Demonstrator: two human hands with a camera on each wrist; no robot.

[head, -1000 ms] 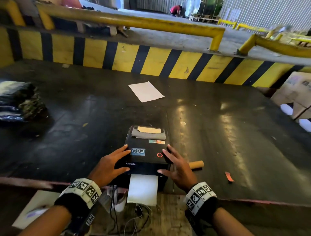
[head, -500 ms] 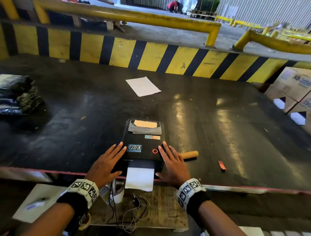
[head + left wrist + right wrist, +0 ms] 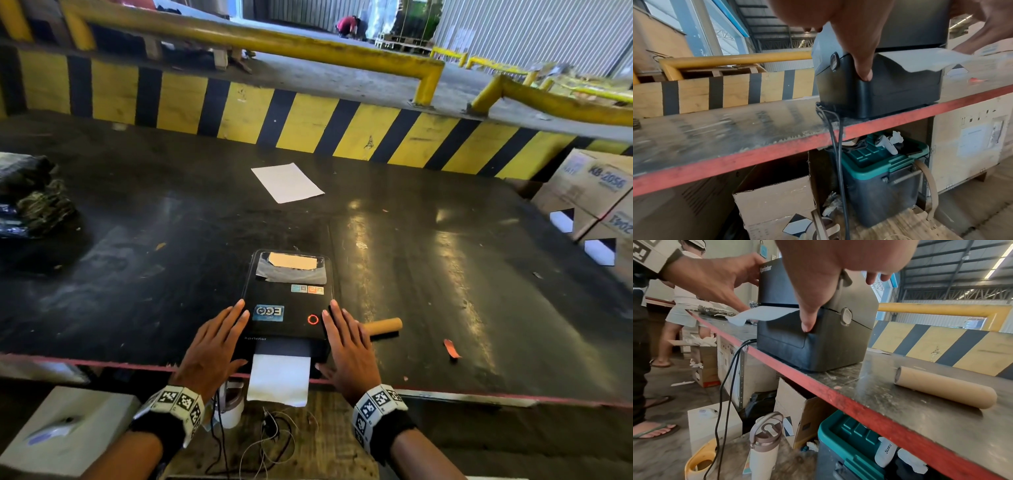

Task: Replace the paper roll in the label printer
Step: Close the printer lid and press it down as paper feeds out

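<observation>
A black label printer (image 3: 289,301) sits shut at the table's near edge, a red ring lit on its lid. A white paper strip (image 3: 279,380) hangs out of its front slot. My left hand (image 3: 214,346) lies flat along the printer's left side, thumb (image 3: 861,48) down on the front corner. My right hand (image 3: 346,346) lies flat on the right side, thumb (image 3: 812,305) pressing the front. The fingers of both hands are straight. An empty cardboard core (image 3: 383,325) lies on the table just right of the printer (image 3: 818,345).
A white sheet (image 3: 287,181) lies mid-table and a black bag (image 3: 30,195) at the left. Cartons (image 3: 589,192) stand at the right, behind a yellow-black barrier (image 3: 308,120). A red scrap (image 3: 451,348) lies near the core. Cables (image 3: 219,428) drop over the edge to a green-lidded bin (image 3: 879,170) and a bottle (image 3: 764,447).
Both hands stay against the printer's sides. The left hand's spread fingers have drawn together along the left edge. My head view has shifted a little.
</observation>
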